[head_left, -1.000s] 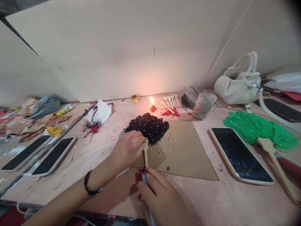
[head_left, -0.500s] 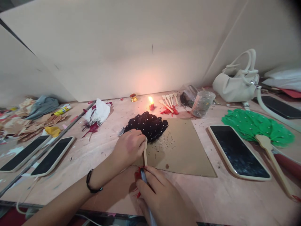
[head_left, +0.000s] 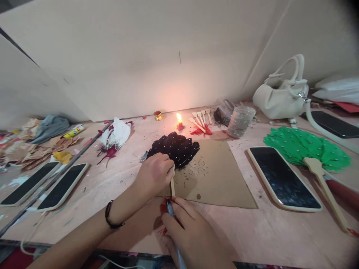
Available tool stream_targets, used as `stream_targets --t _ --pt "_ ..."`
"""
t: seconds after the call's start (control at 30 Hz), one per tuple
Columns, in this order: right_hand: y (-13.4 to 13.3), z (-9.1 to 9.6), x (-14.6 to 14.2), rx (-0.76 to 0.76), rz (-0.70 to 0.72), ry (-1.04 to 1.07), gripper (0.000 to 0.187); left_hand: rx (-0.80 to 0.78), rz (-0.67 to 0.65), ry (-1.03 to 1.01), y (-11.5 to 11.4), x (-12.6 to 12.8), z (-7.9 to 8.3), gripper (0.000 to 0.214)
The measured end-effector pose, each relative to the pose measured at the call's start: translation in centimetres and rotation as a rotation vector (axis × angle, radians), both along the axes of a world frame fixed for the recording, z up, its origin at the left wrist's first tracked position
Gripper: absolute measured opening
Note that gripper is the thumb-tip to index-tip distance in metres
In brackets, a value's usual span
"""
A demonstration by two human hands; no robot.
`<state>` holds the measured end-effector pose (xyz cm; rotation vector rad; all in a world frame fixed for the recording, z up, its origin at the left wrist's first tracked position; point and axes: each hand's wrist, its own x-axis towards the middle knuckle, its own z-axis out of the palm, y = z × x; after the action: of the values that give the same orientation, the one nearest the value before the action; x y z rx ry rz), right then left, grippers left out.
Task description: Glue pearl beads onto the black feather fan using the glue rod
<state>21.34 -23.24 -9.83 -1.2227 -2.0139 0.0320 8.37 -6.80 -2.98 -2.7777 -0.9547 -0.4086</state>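
Observation:
A black fan [head_left: 175, 148] dotted with small white beads lies in the middle, its wooden handle [head_left: 172, 185] pointing toward me. My left hand [head_left: 155, 172] is closed round the upper part of that handle, just below the black fabric. At the handle's lower end, my right hand [head_left: 190, 231] grips a slim grey pen-like tool [head_left: 179, 257] with a dark tip. Red threads [head_left: 164, 231] hang around the handle's end, partly hidden under my right fingers. Brown cardboard [head_left: 224, 179] with dark specks lies beneath the fan.
Behind the fan burns a red candle [head_left: 180, 126]. Several wooden handles [head_left: 201, 118] with red threads and a clear plastic cup [head_left: 241, 121] stand further right. A phone [head_left: 283, 177], a green fan [head_left: 305, 147] and a white handbag [head_left: 280, 97] are at right; more phones [head_left: 63, 186] lie left.
The view has shifted very slightly. Both hands keep almost the same place and grip on the handle and the pen-like tool.

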Motion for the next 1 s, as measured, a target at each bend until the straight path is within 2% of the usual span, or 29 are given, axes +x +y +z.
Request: stream_targets --t 0.33,0.53,0.83,1.0 --pt "-0.1 0.1 -0.2 0.02 -0.026 0.015 0.026 -0.011 -0.056 0.086 -0.1 -0.9 0.4 0.027" --pt "0.0 0.0 -0.3 0.021 -0.021 0.043 0.028 0.067 -0.096 0.171 -1.4 -1.3 1.0 0.019" --pt "-0.1 -0.2 -0.4 0.0 -0.018 0.034 0.035 0.144 -0.126 0.208 -1.9 -1.2 0.5 0.02" --pt "-0.2 -0.2 -0.4 -0.022 -0.003 0.04 0.031 0.147 -0.131 0.207 -1.8 -1.2 0.3 0.02"
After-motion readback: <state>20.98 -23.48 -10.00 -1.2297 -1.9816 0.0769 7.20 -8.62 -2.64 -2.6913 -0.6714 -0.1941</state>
